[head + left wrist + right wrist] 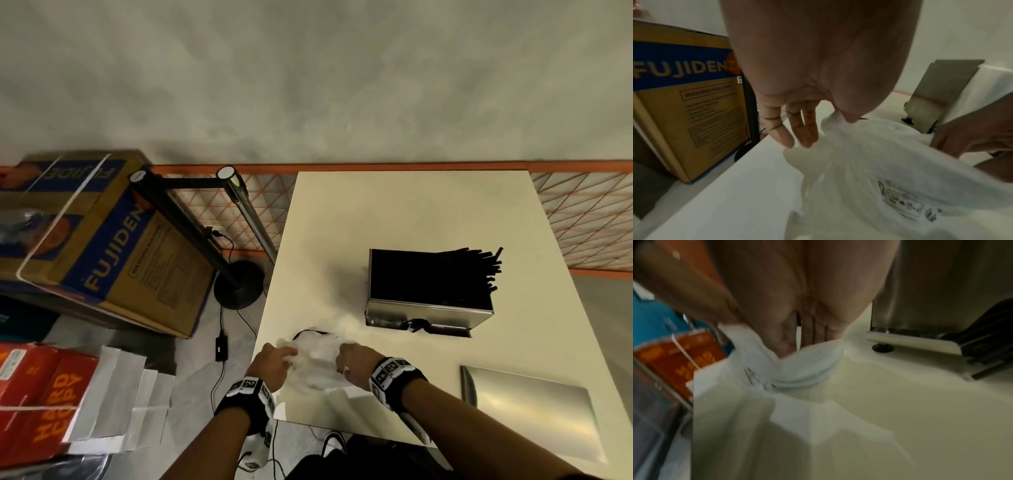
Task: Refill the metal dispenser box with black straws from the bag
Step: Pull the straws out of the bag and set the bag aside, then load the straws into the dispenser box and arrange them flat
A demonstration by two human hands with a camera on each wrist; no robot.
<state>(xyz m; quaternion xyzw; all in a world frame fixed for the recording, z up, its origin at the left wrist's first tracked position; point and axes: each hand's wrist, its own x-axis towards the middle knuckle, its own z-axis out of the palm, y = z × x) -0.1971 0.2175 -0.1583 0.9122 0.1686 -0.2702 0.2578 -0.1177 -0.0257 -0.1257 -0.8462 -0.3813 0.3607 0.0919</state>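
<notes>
A crumpled clear plastic bag (317, 358) lies near the front left of the cream table (411, 212). My left hand (274, 359) pinches its left side between thumb and fingers; the bag (869, 162) stretches toward my right hand (352, 363), which grips the other side. In the right wrist view the bag (797, 363) is bunched under the fingers (813, 332). The metal dispenser box (428, 308) stands open behind, packed with black straws (445, 274) whose ends jut out at the right. No straws show in the bag.
The box's metal lid (534, 411) lies flat at the front right of the table. Left of the table stand a large cardboard carton (102, 246), barrier posts (239, 212), red boxes (37, 394) and white paper sheets (126, 394) on the floor.
</notes>
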